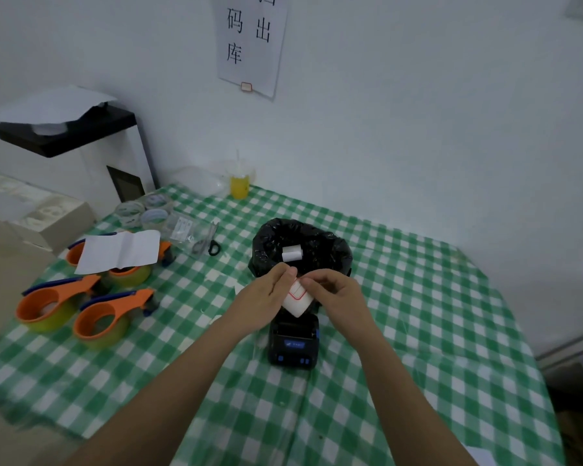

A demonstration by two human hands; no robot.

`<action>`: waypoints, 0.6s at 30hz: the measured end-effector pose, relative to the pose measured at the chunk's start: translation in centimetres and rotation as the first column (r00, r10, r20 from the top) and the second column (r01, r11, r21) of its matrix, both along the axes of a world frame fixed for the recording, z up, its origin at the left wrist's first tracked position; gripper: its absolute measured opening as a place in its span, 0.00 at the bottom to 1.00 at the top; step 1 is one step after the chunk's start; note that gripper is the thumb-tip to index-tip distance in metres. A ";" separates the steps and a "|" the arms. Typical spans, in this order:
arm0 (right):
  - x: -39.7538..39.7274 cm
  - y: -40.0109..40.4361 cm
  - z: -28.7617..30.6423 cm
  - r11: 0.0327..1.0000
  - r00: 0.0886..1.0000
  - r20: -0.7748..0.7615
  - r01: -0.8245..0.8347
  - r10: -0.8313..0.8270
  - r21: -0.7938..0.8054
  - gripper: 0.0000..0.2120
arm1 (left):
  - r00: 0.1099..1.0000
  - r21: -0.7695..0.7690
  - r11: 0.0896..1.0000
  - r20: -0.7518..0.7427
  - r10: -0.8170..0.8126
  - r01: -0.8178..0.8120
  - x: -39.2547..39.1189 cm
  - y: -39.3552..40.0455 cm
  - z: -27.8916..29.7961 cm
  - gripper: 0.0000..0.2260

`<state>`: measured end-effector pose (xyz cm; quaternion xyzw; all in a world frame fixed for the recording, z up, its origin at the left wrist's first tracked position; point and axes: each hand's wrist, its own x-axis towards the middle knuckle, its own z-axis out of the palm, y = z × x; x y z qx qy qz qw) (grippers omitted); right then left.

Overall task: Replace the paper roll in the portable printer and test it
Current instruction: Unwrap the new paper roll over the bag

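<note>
Green-checked cloth [401,297] covered the table against a white wall. At far left sat three orange tape dispensers [91,297], with scissors [209,242] further back. Left hand [266,294] and right hand [337,294] met over the black printer [293,344], fingertips of both pinching a new label roll [297,299] with a red-bordered label showing. The roll was held just above the printer, not seated. Behind it stood a black-lined bin [303,243] holding a small white roll [292,254].

Judgement: the loose end is being freed; it should be peeled squarely so it feeds straight through the slot.

Clearance: the bin stood just behind the hands. Open cloth lay to the right, toward the table edge.
</note>
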<state>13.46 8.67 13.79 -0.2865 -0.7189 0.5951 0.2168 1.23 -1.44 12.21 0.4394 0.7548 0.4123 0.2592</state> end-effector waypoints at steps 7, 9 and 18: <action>-0.4 -0.4 0.1 0.989 0.991 -0.035 0.133 -0.130 0.071 0.06 | 0.998 -0.052 0.998 -0.054 0.036 -0.039 0.4 0.6 1.0 0.18; -0.4 -0.3 0.3 0.990 0.993 -0.011 0.119 -0.119 0.069 0.08 | 0.997 -0.049 0.998 -0.061 0.042 -0.045 0.4 0.6 1.2 0.18; -0.6 0.1 0.4 0.979 0.988 0.061 0.133 -0.144 0.153 0.05 | 0.999 -0.089 0.996 -0.053 -0.003 -0.002 0.6 1.0 1.4 0.15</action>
